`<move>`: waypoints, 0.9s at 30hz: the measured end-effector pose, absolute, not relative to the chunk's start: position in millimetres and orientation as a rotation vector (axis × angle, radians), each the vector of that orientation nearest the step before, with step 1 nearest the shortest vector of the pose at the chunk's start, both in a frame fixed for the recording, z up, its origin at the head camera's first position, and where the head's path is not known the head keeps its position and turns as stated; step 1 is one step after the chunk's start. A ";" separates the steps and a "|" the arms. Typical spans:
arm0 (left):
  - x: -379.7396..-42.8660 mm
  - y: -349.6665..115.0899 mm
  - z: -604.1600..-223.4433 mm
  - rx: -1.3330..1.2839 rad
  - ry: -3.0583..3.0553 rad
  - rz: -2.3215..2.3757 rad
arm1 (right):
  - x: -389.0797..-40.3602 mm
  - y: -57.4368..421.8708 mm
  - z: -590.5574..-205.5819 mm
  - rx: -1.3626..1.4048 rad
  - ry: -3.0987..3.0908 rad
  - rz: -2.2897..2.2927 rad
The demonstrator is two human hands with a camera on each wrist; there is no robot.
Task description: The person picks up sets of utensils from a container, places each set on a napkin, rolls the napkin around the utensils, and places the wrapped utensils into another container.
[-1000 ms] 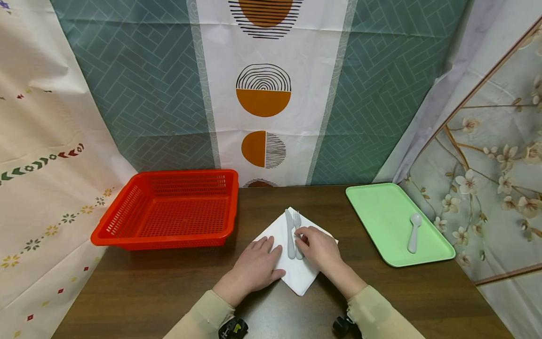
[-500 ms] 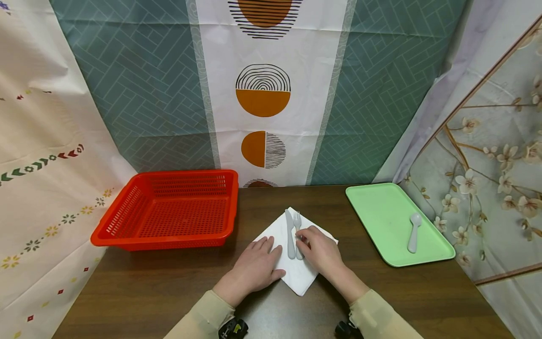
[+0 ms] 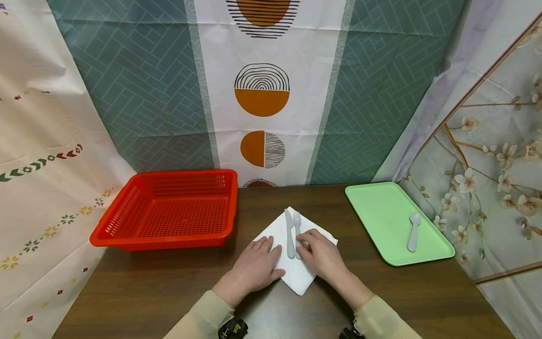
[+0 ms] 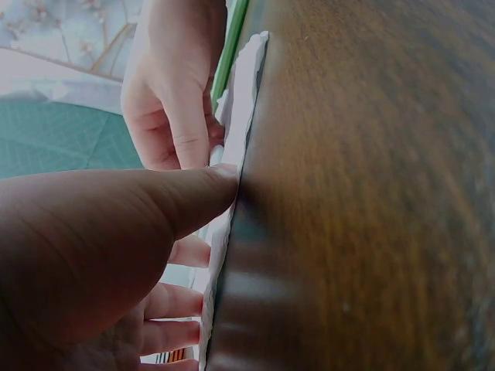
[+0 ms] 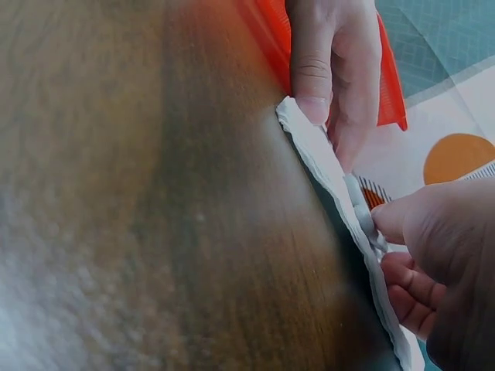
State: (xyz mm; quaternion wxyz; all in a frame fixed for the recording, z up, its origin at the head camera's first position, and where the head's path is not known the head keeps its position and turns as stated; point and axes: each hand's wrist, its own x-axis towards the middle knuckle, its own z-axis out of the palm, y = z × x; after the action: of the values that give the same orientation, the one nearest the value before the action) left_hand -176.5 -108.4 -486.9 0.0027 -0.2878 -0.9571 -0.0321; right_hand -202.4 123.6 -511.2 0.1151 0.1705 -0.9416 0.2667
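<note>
A folded white napkin [image 3: 299, 278] lies turned like a diamond on the table in the head view. On it, side by side, lie a grey plastic knife [image 3: 290, 235] and a grey fork [image 3: 297, 220], tines pointing away. My left hand [image 3: 254, 266] rests with spread fingers on the napkin's left corner; its thumb [image 4: 205, 193] touches the edge in the left wrist view. With curled fingers, my right hand [image 3: 322, 254] pinches the fork's handle, hiding part of it. In the right wrist view, its thumb [image 5: 398, 220] meets the handle ends just above the napkin.
At the back left stands a red perforated basket [image 3: 230, 212]. A light green tray [image 3: 377, 207] lies to the right, with a grey spoon [image 3: 413, 233] on it. Patterned cloths hang behind the brown table [image 3: 169, 282] and at both sides.
My right wrist and sleeve have shifted slightly to the right, while the fingers stay at the fork. The left hand, napkin and knife keep their places.
</note>
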 end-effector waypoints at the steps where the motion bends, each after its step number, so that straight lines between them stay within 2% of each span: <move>1: -176.4 -108.5 -487.0 -0.902 -3.002 -0.102 | -202.1 123.6 -511.1 0.504 -2.759 0.780; 27: -177.2 -108.1 -485.0 -0.902 -3.032 -0.125 | -202.0 123.5 -509.9 0.509 -2.789 0.780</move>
State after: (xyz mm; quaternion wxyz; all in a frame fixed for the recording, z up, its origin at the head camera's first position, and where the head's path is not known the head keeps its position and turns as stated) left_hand -177.2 -108.1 -485.0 -0.0120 -0.2850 -0.9577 -0.0393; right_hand -202.0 123.5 -509.9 0.1006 0.1723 -0.9437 0.2639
